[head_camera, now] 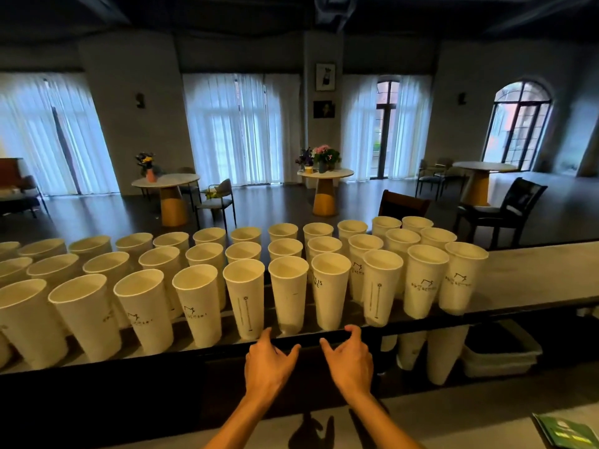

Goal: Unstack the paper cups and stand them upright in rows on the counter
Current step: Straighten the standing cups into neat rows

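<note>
The counter [531, 280] runs across the view from nine o'clock to three o'clock, its right end bare, and the paper cups [288, 293] stand upright on it in three rows, filling it from the far left edge to about two o'clock; every mouth that shows is open and, as far as the camera looks in, holds nothing; the cups look thin-walled and very light, so I judge that they tip at a brush and dent under a hard squeeze, and are best taken with a soft grip round the upper wall just below the rolled rim, where the paper is stiffest; below the counter at about four o'clock more cups [444, 354] stand on a lower level, though whether they are stacks or single cups cannot be told; just beside them, further to four o'clock, a grey tub [505, 361] sits with its contents hidden; at five o'clock a green booklet [564, 431] lies on the near ledge; at six o'clock the left hand [269, 361] and the right hand [350, 354] hover apart just in front of the nearest row, each with fingers loosely curled and thumb spread, holding nothing and touching no cup.
</note>
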Available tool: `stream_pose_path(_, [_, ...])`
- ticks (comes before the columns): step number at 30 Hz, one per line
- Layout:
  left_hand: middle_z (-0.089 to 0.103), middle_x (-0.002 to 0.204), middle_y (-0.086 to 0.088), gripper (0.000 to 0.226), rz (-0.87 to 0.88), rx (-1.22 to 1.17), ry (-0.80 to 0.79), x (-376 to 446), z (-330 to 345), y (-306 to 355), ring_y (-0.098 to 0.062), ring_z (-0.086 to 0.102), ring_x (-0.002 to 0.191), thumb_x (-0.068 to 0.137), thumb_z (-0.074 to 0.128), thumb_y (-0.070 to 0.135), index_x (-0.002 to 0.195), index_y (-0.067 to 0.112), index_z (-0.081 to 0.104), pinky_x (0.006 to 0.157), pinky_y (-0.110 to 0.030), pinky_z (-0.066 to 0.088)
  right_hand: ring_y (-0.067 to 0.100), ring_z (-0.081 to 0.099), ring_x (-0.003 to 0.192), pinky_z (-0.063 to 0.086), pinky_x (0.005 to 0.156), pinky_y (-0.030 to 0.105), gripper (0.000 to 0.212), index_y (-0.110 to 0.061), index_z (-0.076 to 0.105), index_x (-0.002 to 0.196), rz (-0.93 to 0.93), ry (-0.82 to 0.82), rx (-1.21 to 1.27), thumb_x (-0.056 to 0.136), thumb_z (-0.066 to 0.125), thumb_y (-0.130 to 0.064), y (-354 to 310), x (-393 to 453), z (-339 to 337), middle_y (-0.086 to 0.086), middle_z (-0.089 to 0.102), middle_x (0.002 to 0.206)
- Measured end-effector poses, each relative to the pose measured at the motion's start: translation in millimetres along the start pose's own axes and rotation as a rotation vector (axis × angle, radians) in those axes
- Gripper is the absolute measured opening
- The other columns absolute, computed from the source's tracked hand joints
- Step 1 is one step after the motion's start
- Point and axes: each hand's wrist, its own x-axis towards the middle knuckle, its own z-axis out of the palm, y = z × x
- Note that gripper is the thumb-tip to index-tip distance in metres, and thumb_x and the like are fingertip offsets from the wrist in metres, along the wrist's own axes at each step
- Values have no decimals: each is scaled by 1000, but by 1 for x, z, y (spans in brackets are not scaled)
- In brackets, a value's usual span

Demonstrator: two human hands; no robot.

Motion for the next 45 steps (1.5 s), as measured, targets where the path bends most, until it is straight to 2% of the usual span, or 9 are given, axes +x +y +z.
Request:
stream_pose_path(4, [71, 85, 5, 95, -85, 0, -2, 25, 14, 4, -7, 70, 80, 72, 82, 54, 147, 17, 39, 82, -34, 61, 21, 61, 119, 53, 89, 32, 85, -17, 36, 146, 72, -16, -57, 79, 74, -53, -10, 26, -5, 6, 61, 131])
stream_pose_path(9, [65, 130, -4, 90, -92, 25, 14, 45, 22, 13, -22, 61, 121, 68, 85, 50, 141, 15, 47, 96, -39, 53, 20, 68, 108, 57, 85, 32, 96, -17, 39, 143, 60, -71, -102, 67, 79, -61, -13, 52, 3, 5, 65, 125])
stream_pose_path(13, [67, 125, -2, 79, -107, 49, -15, 54, 25, 12, -20, 64, 117, 66, 88, 47, 132, 19, 54, 92, -37, 56, 5, 70, 59, 61, 60, 28, 85, -18, 47, 134, 86, -118, -96, 67, 81, -58, -12, 61, 9, -1, 71, 98])
stream_pose_path(16, [68, 121, -3, 75, -128, 61, -25, 58, 27, 13, -19, 67, 109, 65, 89, 47, 126, 19, 57, 88, -35, 59, 2, 64, 44, 57, 51, 20, 65, -17, 54, 122, 91, -169, -101, 73, 79, -52, -12, 66, 5, -4, 70, 86])
stream_pose_path(20, [68, 120, -2, 75, -126, 56, -29, 61, 29, 13, -19, 68, 106, 64, 89, 45, 126, 20, 56, 87, -38, 60, 1, 64, 46, 46, 46, 14, 58, -19, 57, 118, 70, -185, -131, 74, 78, -52, -14, 70, 3, -6, 69, 86])
stream_pose_path(23, [68, 120, -1, 76, -109, 57, -24, 62, 28, 14, -19, 68, 106, 64, 89, 45, 128, 23, 56, 86, -38, 60, 2, 65, 46, 53, 48, 17, 53, -19, 60, 112, 36, -182, -132, 74, 78, -52, -13, 71, 4, -7, 68, 81])
stream_pose_path(34, [67, 113, -5, 71, -132, 33, -62, 51, 28, 13, -15, 70, 50, 70, 86, 43, 127, 20, 51, 46, -29, 58, 10, 73, 75, 62, 68, 34, 66, -25, 57, 116, -12, -140, -144, 66, 78, -62, 8, 73, 11, -3, 73, 92])
stream_pose_path(39, [63, 104, 1, 65, -167, 43, 43, 42, 33, 11, -21, 72, 72, 63, 89, 48, 101, 28, 41, 59, -40, 63, 9, 73, 79, 62, 68, 31, 74, -29, 51, 131, -100, -82, -140, 70, 72, -66, 25, 64, 3, -4, 74, 98])
stream_pose_path(45, [63, 82, 6, 45, -106, 94, 40, 31, 42, 16, -12, 68, 63, 71, 85, 43, 87, 31, 45, 59, -34, 62, 7, 72, 81, 62, 71, 29, 56, -33, 55, 127, -173, -122, -110, 79, 71, -57, 37, 58, -15, -6, 74, 95])
